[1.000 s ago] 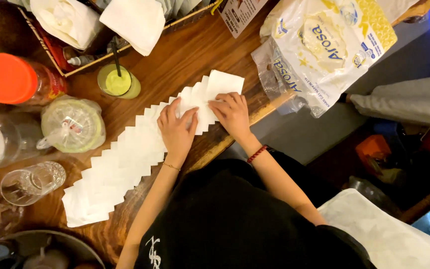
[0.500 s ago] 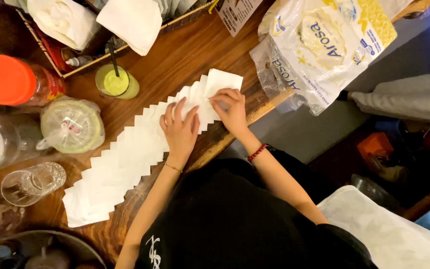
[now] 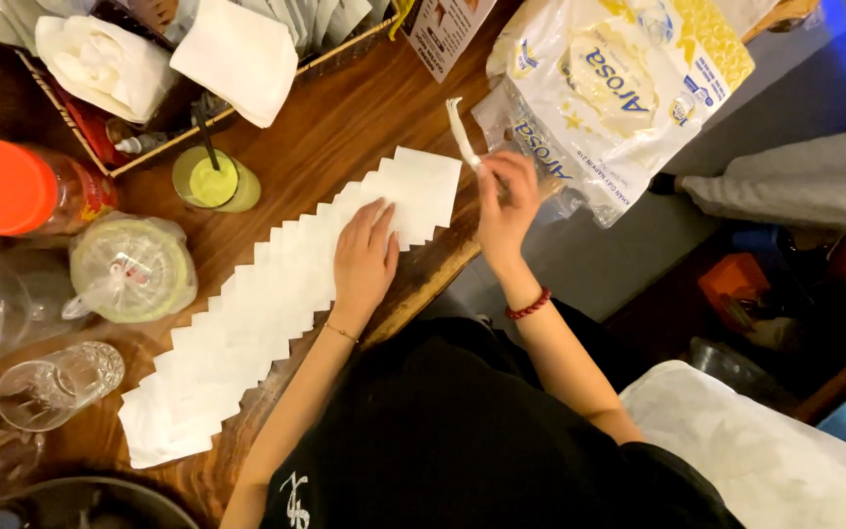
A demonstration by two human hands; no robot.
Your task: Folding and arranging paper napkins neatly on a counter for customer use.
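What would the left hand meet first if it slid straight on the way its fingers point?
The left hand lies flat on the row of white napkins, fingers pointing toward the end napkin. Beyond that comes bare wooden table, then probably the printed card.

My left hand lies palm down, flat, its 4 fingers pointing away from me and close together, the thumb spread to the side. My right hand is raised just beside it, fingers curled inward, thumb and forefinger pinched together at the tips. Both forearms reach forward from my body.
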